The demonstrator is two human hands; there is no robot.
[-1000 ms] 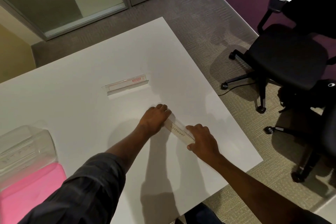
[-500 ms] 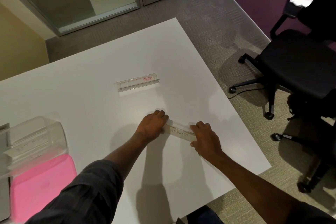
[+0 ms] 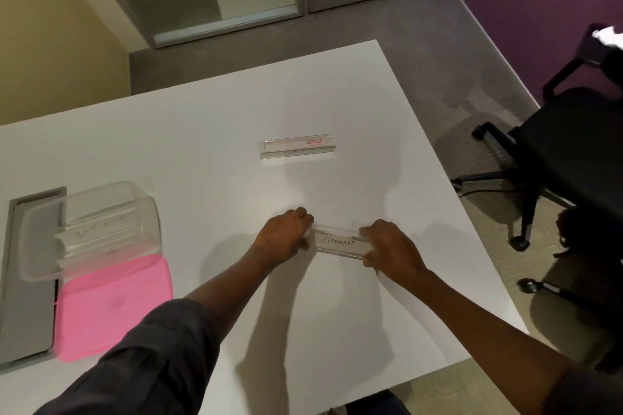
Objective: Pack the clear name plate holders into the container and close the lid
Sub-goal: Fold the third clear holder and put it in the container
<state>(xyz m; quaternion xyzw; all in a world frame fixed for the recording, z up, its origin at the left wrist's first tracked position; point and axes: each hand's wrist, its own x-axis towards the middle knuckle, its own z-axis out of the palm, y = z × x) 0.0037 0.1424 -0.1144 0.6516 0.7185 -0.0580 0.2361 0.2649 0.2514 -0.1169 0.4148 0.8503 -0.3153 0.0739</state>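
Note:
A clear name plate holder with "ELEPHANT" handwritten on its card (image 3: 338, 242) is gripped at both ends: my left hand (image 3: 285, 234) at its left end, my right hand (image 3: 387, 248) at its right end, just above the white table (image 3: 209, 152). A second clear holder with a red label (image 3: 296, 147) lies farther back on the table. At the left stands the clear container (image 3: 91, 229), open, with holders visible inside. Its pink lid (image 3: 111, 305) lies flat in front of it.
A grey panel (image 3: 25, 296) is set into the table's left side, under the container's left part. Black office chairs (image 3: 569, 158) stand on the carpet to the right. The table's right edge runs close to my right hand. Glass doors are at the back.
The holder has turned from diagonal to nearly level between my hands, its label now facing me. The view has shifted left, bringing the container and lid fully into sight.

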